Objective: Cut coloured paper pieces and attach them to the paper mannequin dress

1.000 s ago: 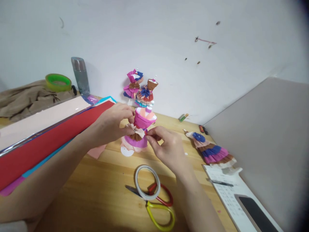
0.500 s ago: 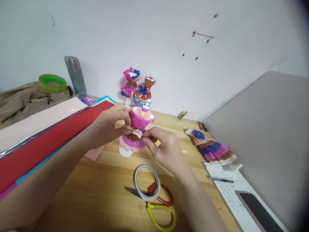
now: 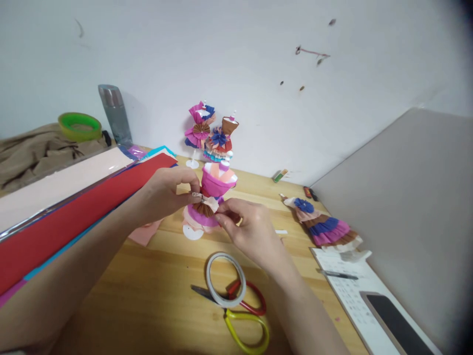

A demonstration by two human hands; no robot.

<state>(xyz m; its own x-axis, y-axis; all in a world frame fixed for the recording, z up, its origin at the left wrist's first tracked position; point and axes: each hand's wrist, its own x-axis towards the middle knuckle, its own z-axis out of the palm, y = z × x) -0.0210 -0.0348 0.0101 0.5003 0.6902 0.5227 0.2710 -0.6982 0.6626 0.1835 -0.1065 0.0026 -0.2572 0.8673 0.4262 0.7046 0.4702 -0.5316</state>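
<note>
A miniature dress form stands upright on a white round base (image 3: 193, 232), wearing a magenta crepe-paper dress (image 3: 216, 186) with peach straps and a layered skirt. Across its waist lies a pale cream paper bow (image 3: 209, 202), above a brown pleated paper fan (image 3: 203, 210). My left hand (image 3: 176, 186) pinches the bow's left end between thumb and fingers. On the other side, my right hand (image 3: 248, 220) has thumb and forefinger closed at the bow's right end, against the dress; the exact contact at the fingertips is partly hidden.
Nearer me, a roll of white tape (image 3: 210, 277) lies over scissors (image 3: 247, 343) with red and yellow handles. Two dressed forms (image 3: 200, 129) stand by the wall. Coloured paper sheets (image 3: 92, 204) lie left; a striped paper dress (image 3: 325, 229) and a phone (image 3: 399, 320) lie right.
The dress form has shifted slightly down and right, tipping a little. Both hands keep their pinch at the bow, with only small finger movement.
</note>
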